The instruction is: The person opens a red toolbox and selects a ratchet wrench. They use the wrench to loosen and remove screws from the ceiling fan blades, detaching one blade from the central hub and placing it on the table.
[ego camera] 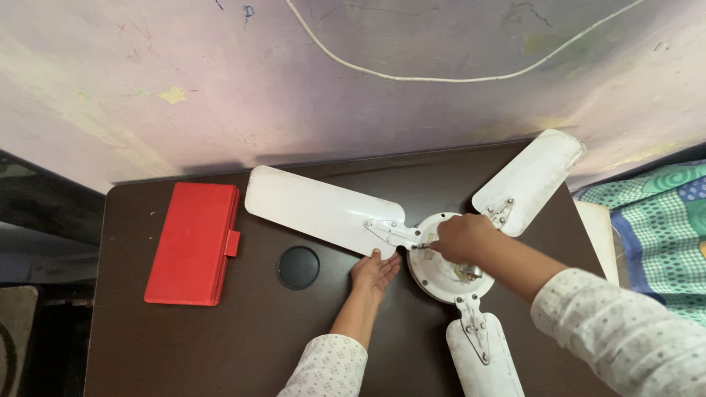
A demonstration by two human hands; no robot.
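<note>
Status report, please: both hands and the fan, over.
Left hand open, palm up, under the long fan blade. Right hand holds a small tool at the fan hub. Red case lies apart.

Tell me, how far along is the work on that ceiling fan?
All three white blades are on the fan hub, which lies on the dark table. The right hand works a small tool at the left blade bracket; the left hand steadies beneath. The red case lies shut, untouched.

Dark brown table [184, 345] against stained lilac wall [294, 81] (white cable [441, 78] across).
</note>
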